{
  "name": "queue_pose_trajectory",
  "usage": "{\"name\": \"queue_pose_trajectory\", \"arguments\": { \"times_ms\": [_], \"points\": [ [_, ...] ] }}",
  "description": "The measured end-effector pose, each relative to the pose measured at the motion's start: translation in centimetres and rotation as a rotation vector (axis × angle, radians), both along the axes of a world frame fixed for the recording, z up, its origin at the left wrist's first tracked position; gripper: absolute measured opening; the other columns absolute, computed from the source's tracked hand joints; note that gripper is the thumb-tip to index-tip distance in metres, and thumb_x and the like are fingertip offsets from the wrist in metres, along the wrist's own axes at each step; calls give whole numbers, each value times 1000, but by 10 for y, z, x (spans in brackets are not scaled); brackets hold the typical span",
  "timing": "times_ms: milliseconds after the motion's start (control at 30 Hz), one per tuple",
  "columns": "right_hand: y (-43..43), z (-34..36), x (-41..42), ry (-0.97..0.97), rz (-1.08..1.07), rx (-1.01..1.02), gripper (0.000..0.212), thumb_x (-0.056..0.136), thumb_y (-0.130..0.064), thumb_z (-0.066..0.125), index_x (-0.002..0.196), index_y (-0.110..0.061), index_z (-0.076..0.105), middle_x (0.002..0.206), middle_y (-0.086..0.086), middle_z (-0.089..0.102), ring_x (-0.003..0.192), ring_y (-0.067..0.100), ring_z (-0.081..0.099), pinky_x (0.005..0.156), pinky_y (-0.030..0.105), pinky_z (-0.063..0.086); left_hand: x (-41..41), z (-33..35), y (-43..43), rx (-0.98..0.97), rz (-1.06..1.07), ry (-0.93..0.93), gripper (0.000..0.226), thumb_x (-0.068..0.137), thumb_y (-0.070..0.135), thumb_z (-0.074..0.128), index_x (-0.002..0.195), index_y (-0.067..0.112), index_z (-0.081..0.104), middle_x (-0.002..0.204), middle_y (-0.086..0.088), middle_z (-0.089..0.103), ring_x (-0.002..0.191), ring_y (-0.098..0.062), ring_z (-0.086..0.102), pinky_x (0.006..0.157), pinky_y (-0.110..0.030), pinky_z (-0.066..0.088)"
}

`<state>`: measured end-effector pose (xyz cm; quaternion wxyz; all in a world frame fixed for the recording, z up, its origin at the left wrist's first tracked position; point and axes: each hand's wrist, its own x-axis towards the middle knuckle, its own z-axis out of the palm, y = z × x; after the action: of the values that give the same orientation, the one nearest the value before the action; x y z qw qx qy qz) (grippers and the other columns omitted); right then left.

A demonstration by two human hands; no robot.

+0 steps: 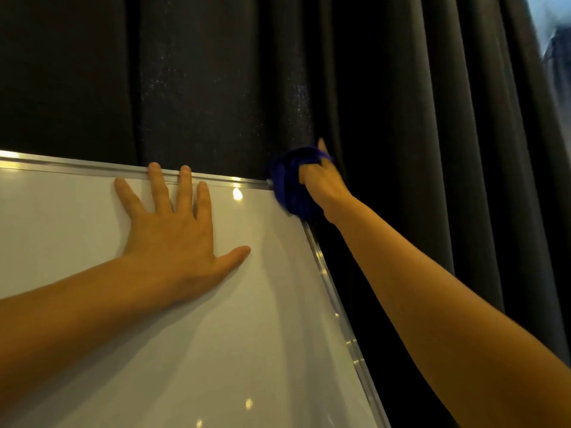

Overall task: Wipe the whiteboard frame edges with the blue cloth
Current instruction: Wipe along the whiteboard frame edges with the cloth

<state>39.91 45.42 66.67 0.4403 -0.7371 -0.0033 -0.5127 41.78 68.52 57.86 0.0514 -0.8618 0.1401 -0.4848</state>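
A white whiteboard [262,304] with a thin silver frame [332,291] fills the lower left of the view. My right hand [321,177] grips a bunched blue cloth [289,183] and holds it against the frame's top right corner, which the cloth hides. My left hand [173,223] lies flat on the board surface with fingers spread. Its two middle fingertips reach onto the top frame rail [77,166].
Dark grey curtains [417,118] hang in folds right behind the board and to its right. A strip of bright window [553,41] shows at the top right corner of the view.
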Motion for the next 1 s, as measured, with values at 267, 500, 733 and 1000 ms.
{"name": "queue_pose_trajectory", "arguments": {
  "times_ms": [267,500,733,1000],
  "points": [
    [24,-30,34,43,-138,-362,55,92,-63,34,140,-39,43,150,1,35,128,28,43,103,47,42,4,-1,1,-8,8,16,121,57,91,-14,150,14,-22,159,-16,-29,141,-50,-28,110,-76,-4],
    [-3,-127,19,-82,-51,-218,55,100,-29,46,150,-37,24,159,0,20,136,18,35,94,9,23,6,-2,0,-15,4,-25,121,60,91,-11,152,12,-14,161,-17,-21,143,-50,-23,108,-75,-5],
    [-12,-54,20,-1,12,-78,48,101,-27,41,149,-20,34,147,9,44,130,26,44,101,21,30,2,-7,-15,-35,14,-54,124,62,93,-9,152,8,-10,162,-17,-17,144,-50,-20,107,-76,-6],
    [-16,-129,-8,39,60,9,21,101,-29,45,114,-17,57,92,-8,58,74,-1,51,61,8,41,2,-16,-13,-82,-1,-101,120,63,92,-13,153,12,-11,163,-15,-16,146,-46,-18,110,-74,-4]
  ]
}}
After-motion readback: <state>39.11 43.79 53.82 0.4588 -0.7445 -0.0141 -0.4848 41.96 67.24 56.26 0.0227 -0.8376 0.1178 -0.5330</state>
